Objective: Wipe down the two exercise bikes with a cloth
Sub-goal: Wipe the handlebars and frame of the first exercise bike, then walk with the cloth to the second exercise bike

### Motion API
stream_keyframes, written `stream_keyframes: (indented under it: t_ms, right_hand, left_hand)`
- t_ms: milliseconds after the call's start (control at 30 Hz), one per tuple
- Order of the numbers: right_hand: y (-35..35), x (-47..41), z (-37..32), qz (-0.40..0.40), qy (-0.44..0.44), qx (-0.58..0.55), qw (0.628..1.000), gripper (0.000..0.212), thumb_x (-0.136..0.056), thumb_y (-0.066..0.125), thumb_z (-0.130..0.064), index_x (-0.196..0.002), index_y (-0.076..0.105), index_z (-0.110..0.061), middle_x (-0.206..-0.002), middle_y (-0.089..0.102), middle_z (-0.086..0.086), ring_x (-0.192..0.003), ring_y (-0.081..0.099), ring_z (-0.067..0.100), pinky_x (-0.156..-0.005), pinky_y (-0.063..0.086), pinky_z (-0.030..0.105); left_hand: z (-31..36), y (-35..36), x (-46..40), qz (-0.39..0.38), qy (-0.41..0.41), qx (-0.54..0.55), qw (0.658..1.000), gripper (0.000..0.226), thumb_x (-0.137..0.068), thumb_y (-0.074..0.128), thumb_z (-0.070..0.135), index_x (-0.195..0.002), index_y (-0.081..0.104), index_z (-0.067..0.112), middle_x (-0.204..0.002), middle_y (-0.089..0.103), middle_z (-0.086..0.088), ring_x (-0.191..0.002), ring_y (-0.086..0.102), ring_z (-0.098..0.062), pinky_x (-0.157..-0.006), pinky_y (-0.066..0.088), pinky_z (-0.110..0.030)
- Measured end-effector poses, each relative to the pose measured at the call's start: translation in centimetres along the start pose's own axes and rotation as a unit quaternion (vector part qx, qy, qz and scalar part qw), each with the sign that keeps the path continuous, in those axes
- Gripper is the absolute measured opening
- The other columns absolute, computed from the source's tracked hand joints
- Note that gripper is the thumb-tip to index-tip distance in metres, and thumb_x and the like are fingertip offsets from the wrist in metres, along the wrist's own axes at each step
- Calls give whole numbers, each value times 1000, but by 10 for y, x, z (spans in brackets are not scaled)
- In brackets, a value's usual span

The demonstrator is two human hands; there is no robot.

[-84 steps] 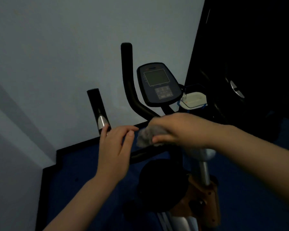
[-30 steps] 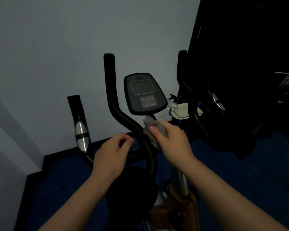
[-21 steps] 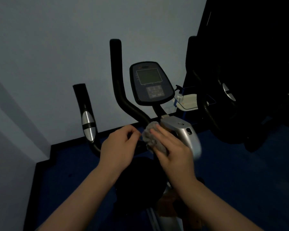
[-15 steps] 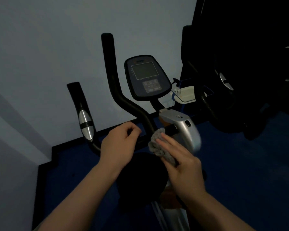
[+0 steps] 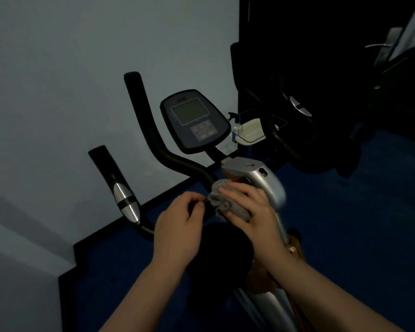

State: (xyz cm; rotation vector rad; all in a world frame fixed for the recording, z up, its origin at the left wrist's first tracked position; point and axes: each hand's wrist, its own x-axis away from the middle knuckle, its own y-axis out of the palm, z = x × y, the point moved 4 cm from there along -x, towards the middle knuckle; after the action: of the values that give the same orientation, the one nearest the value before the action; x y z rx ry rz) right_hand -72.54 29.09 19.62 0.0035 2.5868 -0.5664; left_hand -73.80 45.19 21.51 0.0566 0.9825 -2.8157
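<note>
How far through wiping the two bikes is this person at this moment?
Nothing can be confirmed clean; the lighting is too dim. In hand: the right hand presses the grey cloth against the near bike's handlebar by the silver post, the left hand beside it. The second bike seems untouched.

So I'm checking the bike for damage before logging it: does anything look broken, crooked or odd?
Nothing stands out. The console sits straight on its stem, the handlebar looks intact, and the right hand presses the cloth by the silver post. Dim light hides fine detail.
</note>
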Motion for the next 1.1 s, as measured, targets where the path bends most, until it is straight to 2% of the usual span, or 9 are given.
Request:
stream_keyframes:
  t_ms: [67, 133, 300, 400, 467, 533, 600, 767, 1100]
  right_hand:
    - [-2, 11, 3, 29, 50, -63, 996, 41, -82, 70, -14, -116, 62, -34, -120, 56, -12, -116, 50, 7, -100, 38, 16]
    - [-2, 24, 4, 51, 113, -129, 984, 34, -82, 69, -9, -112, 67, -23, -113, 59, -2, -109, 56, 5, -96, 43, 16]
    - [-6, 44, -4, 104, 201, -155, 962, 21, -84, 68, -11, -105, 71, -11, -101, 66, 1, -95, 63, 7, -85, 48, 17]
    - [-2, 67, -8, 145, 263, -184, 936, 11, -88, 64, -18, -87, 74, -23, -74, 69, -8, -72, 63, 6, -65, 49, 19]
    - [7, 100, -6, 175, 300, -159, 924, 15, -90, 62, -19, -82, 74, -25, -71, 70, -6, -69, 64, 8, -61, 51, 19]
    - [23, 142, -4, 190, 346, -132, 909, 12, -90, 61, -19, -92, 73, -22, -84, 75, -2, -83, 69, 13, -72, 55, 24]
    - [41, 181, -4, 200, 385, -123, 892, 12, -90, 62, -19, -97, 71, -15, -92, 75, 4, -90, 69, 20, -82, 55, 37]
    - [60, 248, -16, 211, 436, -76, 872, 7, -88, 65, -18, -88, 72, -17, -83, 74, 1, -83, 69, 18, -78, 53, 32]
    - [33, 384, -45, 285, 492, 9, 823, 25, -86, 67, -26, -85, 66, -51, -89, 71, -17, -84, 64, -5, -71, 46, 8]
  left_hand:
    - [-1, 2, 5, -31, 23, 0, 999, 22, -94, 47, 34, -111, 60, 38, -106, 61, 22, -93, 56, 6, -76, 41, -17]
    - [-1, 1, 10, -53, 41, 10, 998, 26, -94, 49, 31, -118, 57, 37, -116, 59, 16, -103, 54, -2, -89, 44, -26]
    - [-2, -4, 23, -93, 100, 40, 990, 31, -96, 46, 32, -125, 55, 33, -128, 57, 9, -119, 49, -13, -104, 39, -44]
    - [-9, -10, 44, -106, 177, 49, 977, 36, -94, 30, 43, -126, 47, 43, -137, 43, 21, -130, 28, 11, -117, 18, -29]
    - [-22, -12, 63, -121, 217, 57, 967, 38, -95, 19, 52, -131, 31, 56, -139, 31, 39, -129, 8, 27, -112, 4, -10]
    - [-43, -10, 77, -157, 200, 90, 963, 43, -92, 20, 62, -135, 15, 65, -136, 16, 55, -129, 4, 28, -109, 10, -13]
    - [-67, -3, 90, -218, 155, 122, 956, 52, -90, 31, 64, -136, 7, 67, -138, 17, 52, -134, 16, 19, -109, 21, -20]
    - [-121, 19, 126, -315, 106, 45, 942, 52, -95, 50, 33, -143, 29, 37, -147, 34, 16, -136, 32, -4, -112, 35, -37]
    - [-121, 91, 215, -465, 172, -12, 868, 33, -94, 51, 25, -127, 49, 31, -127, 46, 19, -119, 44, -1, -103, 35, -23]
